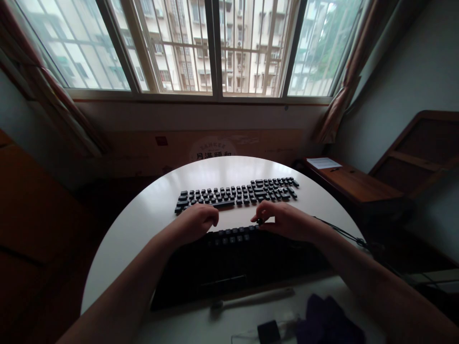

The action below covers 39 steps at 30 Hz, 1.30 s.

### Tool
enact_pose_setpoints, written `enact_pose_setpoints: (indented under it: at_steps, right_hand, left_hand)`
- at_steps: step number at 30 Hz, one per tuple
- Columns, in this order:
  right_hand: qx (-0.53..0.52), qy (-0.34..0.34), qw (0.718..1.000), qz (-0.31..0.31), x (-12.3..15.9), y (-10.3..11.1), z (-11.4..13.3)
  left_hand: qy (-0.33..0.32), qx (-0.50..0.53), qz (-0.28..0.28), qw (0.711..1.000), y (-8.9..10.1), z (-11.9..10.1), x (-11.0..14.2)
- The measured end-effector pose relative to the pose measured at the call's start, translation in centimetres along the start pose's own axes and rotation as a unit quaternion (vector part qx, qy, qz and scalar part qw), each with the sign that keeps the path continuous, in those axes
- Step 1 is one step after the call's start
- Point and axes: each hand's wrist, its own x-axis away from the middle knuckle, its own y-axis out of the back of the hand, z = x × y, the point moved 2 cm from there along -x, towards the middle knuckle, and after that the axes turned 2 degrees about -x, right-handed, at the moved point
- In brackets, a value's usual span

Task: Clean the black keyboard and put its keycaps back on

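A black keyboard (287, 255) lies across the near part of the round white table (122, 239). Most of its face is bare and dark, with keycaps (233, 237) along its far edge. My right hand (283, 220) pinches a small black keycap (260, 221) between thumb and finger, just over the keyboard's far right edge. My left hand (199, 222) rests by the far left edge with its fingers curled in; what they hold, if anything, is hidden. Beyond both hands, many loose black keycaps (229, 193) stand in keyboard-like rows on the table.
Nearer me lie a long-handled brush (258, 298), a purple cloth (328, 321) and a small black square object (268, 330). A black cable (340, 230) runs off to the right. A wooden side table (358, 184) with paper (324, 163) stands beyond, below the window.
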Motion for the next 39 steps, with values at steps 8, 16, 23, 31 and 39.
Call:
enact_pose_setpoints:
  at_steps: [8, 16, 23, 31, 39]
  right_hand:
    - [0.019, 0.014, 0.999, -0.032, 0.3, 1.2, 0.0]
    - [0.017, 0.029, 0.999, -0.04, 0.2, 2.5, -0.2]
    - [0.031, 0.067, 0.992, -0.098, 0.7, 4.8, -1.2]
    - [0.006, 0.064, 0.996, -0.067, 0.5, 3.9, -1.1]
    - [0.017, 0.058, 0.998, -0.022, 0.4, 2.7, -0.6]
  left_hand:
    - [-0.007, 0.008, 0.004, 1.0, -0.2, 0.5, -0.2]
    - [-0.005, -0.002, 0.016, 1.0, -0.4, 1.0, -0.5]
    - [-0.011, -0.004, 0.014, 1.0, -0.6, 1.1, -0.7]
    - [0.0, -0.009, 0.015, 1.0, -0.6, 1.3, -0.8]
    - [0.001, -0.009, 0.017, 1.0, -0.9, 1.5, -0.8]
